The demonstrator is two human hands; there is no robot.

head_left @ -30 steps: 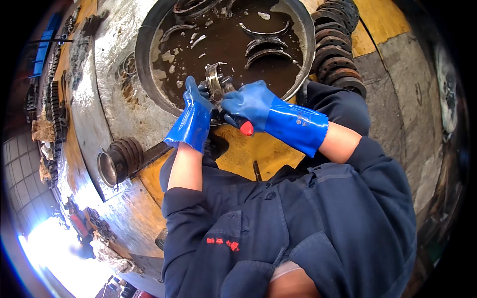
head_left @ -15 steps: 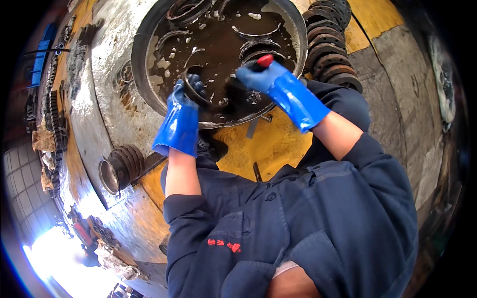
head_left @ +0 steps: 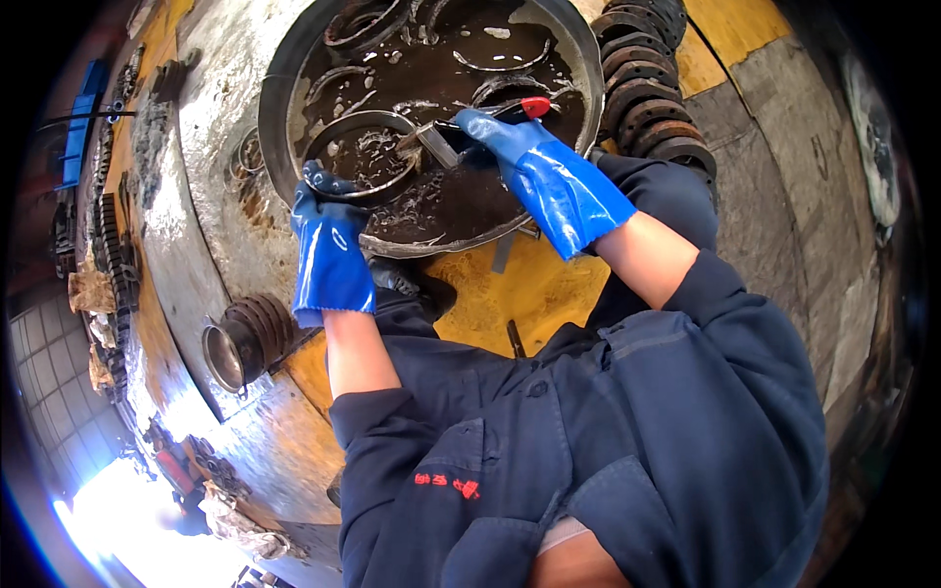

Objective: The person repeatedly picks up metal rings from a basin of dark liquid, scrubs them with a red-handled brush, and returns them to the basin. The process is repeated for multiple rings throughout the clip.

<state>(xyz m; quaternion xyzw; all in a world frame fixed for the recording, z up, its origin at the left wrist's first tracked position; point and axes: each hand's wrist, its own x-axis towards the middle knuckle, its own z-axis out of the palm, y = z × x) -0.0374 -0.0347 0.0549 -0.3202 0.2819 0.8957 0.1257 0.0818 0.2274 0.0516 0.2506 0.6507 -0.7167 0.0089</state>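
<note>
Metal ring turned more face-up | left grip holding ring | right grip holding brush

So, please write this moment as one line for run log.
left hand: holds metal ring | right hand: holds red-tipped brush, bristles at ring's right edge | place: basin with dark liquid

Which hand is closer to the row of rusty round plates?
Right. The right hand, gripping a brush, is left of the plates; the left hand, gripping a metal ring, is farther left.
</note>
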